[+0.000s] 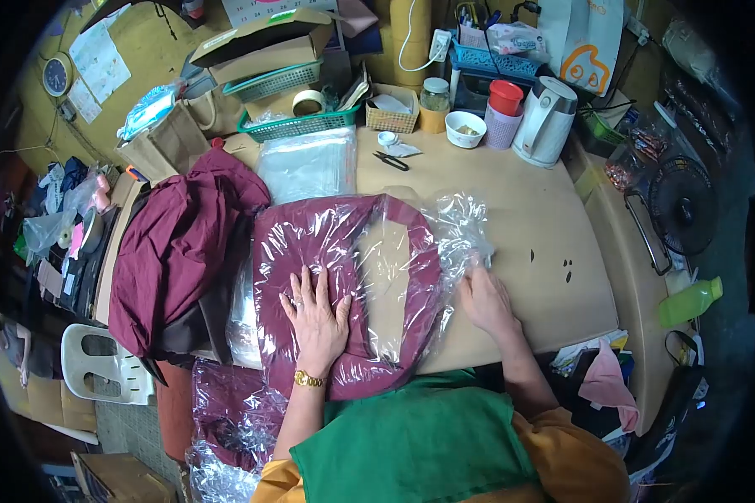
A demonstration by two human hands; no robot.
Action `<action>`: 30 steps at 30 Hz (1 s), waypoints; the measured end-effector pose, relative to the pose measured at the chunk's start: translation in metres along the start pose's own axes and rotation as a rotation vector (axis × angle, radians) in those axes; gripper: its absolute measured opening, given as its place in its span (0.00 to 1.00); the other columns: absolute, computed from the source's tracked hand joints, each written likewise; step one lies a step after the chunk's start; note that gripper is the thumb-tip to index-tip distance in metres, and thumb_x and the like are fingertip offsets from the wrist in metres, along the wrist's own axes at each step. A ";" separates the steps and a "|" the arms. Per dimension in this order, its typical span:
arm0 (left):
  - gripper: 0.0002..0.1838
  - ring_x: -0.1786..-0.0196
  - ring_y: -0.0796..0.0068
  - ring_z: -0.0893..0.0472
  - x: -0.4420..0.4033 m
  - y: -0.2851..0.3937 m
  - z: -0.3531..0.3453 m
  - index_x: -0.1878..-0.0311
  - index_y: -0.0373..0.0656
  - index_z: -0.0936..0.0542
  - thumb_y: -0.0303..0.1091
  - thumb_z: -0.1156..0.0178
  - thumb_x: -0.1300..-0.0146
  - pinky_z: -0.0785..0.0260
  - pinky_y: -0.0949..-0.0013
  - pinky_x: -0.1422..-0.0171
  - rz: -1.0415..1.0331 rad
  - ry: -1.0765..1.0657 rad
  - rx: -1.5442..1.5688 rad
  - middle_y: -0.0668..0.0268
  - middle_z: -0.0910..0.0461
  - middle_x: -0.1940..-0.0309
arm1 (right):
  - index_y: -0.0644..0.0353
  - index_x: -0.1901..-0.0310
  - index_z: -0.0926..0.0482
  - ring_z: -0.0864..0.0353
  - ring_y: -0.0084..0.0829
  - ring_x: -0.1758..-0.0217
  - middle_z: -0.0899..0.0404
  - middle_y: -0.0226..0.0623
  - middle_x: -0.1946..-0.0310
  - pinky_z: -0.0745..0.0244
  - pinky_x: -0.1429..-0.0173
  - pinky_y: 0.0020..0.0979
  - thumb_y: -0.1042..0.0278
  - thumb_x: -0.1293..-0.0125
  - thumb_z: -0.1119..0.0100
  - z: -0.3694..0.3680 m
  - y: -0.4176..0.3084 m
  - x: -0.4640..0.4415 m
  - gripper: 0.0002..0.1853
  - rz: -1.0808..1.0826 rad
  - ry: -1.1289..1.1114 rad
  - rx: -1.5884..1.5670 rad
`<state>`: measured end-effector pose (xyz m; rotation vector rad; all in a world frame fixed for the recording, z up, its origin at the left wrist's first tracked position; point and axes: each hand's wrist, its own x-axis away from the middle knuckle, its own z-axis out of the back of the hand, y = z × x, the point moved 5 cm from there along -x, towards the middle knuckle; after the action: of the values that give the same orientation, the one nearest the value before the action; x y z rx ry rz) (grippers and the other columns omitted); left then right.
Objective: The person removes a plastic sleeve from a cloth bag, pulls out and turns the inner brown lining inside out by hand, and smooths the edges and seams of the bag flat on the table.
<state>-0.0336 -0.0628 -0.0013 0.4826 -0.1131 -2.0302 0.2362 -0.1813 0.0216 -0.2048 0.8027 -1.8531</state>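
A maroon garment in a clear plastic bag (310, 230) lies on the brown table in front of me. My left hand (316, 323) rests flat on the bagged garment, fingers spread, a gold watch on its wrist. At the bag's right end, my right hand (485, 298) has its fingers closed on the crumpled clear plastic (463, 230). Left of the bag is a heap of loose maroon cloth (176, 243). Flat clear bags (308, 163) are stacked just behind the bagged garment. More maroon cloth in plastic (239, 411) sits below the table's front edge.
Black snips (392, 161) lie behind the bag. Along the back stand a green basket (298, 126), a white bowl (465, 130), a jar (434, 105) and a white kettle (545, 121). A white stool (109, 369) is at the left, a green bottle (689, 303) at the right.
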 end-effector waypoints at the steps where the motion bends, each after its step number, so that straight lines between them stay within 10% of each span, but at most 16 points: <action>1: 0.35 0.19 0.45 0.51 0.000 0.000 -0.001 0.24 0.46 0.38 0.53 0.47 0.29 0.67 0.37 0.20 -0.004 0.000 -0.004 0.50 0.46 0.23 | 0.65 0.41 0.27 0.19 0.55 0.61 0.19 0.55 0.62 0.24 0.56 0.51 0.63 0.38 0.32 -0.001 -0.001 -0.002 0.27 -0.129 -0.105 -0.084; 5: 0.36 0.20 0.44 0.50 0.000 0.000 -0.001 0.26 0.44 0.36 0.55 0.46 0.30 0.65 0.36 0.20 -0.007 0.005 -0.013 0.48 0.44 0.24 | 0.68 0.39 0.30 0.18 0.58 0.56 0.19 0.60 0.57 0.25 0.54 0.54 0.56 0.38 0.31 0.015 -0.044 -0.007 0.32 0.051 0.034 -0.247; 8: 0.35 0.20 0.45 0.50 0.001 0.001 0.001 0.26 0.44 0.35 0.54 0.45 0.30 0.65 0.37 0.20 0.002 0.010 -0.006 0.48 0.44 0.24 | 0.71 0.43 0.28 0.16 0.50 0.55 0.19 0.60 0.55 0.22 0.54 0.47 0.53 0.38 0.30 -0.004 -0.049 -0.017 0.32 -0.147 -0.289 -0.311; 12: 0.35 0.20 0.46 0.50 0.000 0.000 0.002 0.26 0.44 0.35 0.53 0.45 0.30 0.65 0.37 0.19 -0.002 0.015 0.012 0.48 0.43 0.24 | 0.71 0.49 0.23 0.17 0.28 0.60 0.15 0.46 0.64 0.23 0.52 0.31 0.62 0.39 0.28 -0.043 -0.014 -0.030 0.24 0.273 -0.045 0.040; 14: 0.35 0.20 0.46 0.49 -0.001 0.000 0.002 0.26 0.44 0.35 0.53 0.45 0.31 0.65 0.37 0.19 0.000 0.018 0.021 0.48 0.43 0.24 | 0.71 0.54 0.20 0.16 0.27 0.59 0.14 0.40 0.64 0.22 0.51 0.33 0.64 0.36 0.31 -0.040 -0.016 -0.030 0.17 0.007 -0.555 -0.695; 19: 0.35 0.20 0.44 0.48 -0.001 -0.001 0.004 0.26 0.44 0.35 0.52 0.44 0.31 0.64 0.37 0.20 0.016 0.025 0.024 0.47 0.42 0.24 | 0.62 0.63 0.18 0.24 0.18 0.68 0.20 0.26 0.70 0.29 0.62 0.25 0.77 0.42 0.33 0.063 0.089 -0.016 0.06 -0.189 -0.265 -1.037; 22: 0.34 0.20 0.45 0.48 -0.002 0.000 0.005 0.26 0.46 0.35 0.49 0.42 0.32 0.64 0.38 0.19 0.025 0.048 0.030 0.49 0.42 0.24 | 0.61 0.67 0.22 0.29 0.17 0.72 0.25 0.26 0.74 0.33 0.66 0.26 0.77 0.43 0.33 0.107 0.166 -0.005 0.06 -0.275 0.125 -0.990; 24: 0.34 0.20 0.45 0.48 -0.002 -0.001 0.004 0.26 0.47 0.36 0.50 0.42 0.31 0.64 0.38 0.19 0.021 0.044 0.030 0.49 0.43 0.24 | 0.58 0.68 0.26 0.30 0.17 0.73 0.27 0.24 0.73 0.34 0.67 0.21 0.75 0.41 0.33 0.152 0.179 0.004 0.09 -0.333 0.525 0.084; 27: 0.36 0.20 0.44 0.49 -0.003 0.000 0.004 0.25 0.47 0.37 0.51 0.42 0.32 0.64 0.38 0.19 0.027 0.019 0.004 0.48 0.44 0.24 | 0.61 0.69 0.25 0.27 0.22 0.73 0.25 0.31 0.75 0.30 0.65 0.30 0.74 0.40 0.31 0.163 0.074 -0.013 0.09 -0.148 0.657 -0.144; 30: 0.37 0.20 0.45 0.49 -0.003 -0.001 0.002 0.24 0.47 0.38 0.51 0.42 0.32 0.64 0.38 0.19 0.023 0.023 -0.016 0.49 0.44 0.23 | 0.62 0.54 0.20 0.15 0.38 0.62 0.15 0.43 0.64 0.23 0.55 0.39 0.59 0.34 0.35 0.111 -0.020 -0.045 0.15 -0.216 0.082 -0.008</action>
<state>-0.0340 -0.0599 0.0008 0.4924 -0.0885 -2.0012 0.2949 -0.1857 0.1282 -0.2287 0.8727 -2.0726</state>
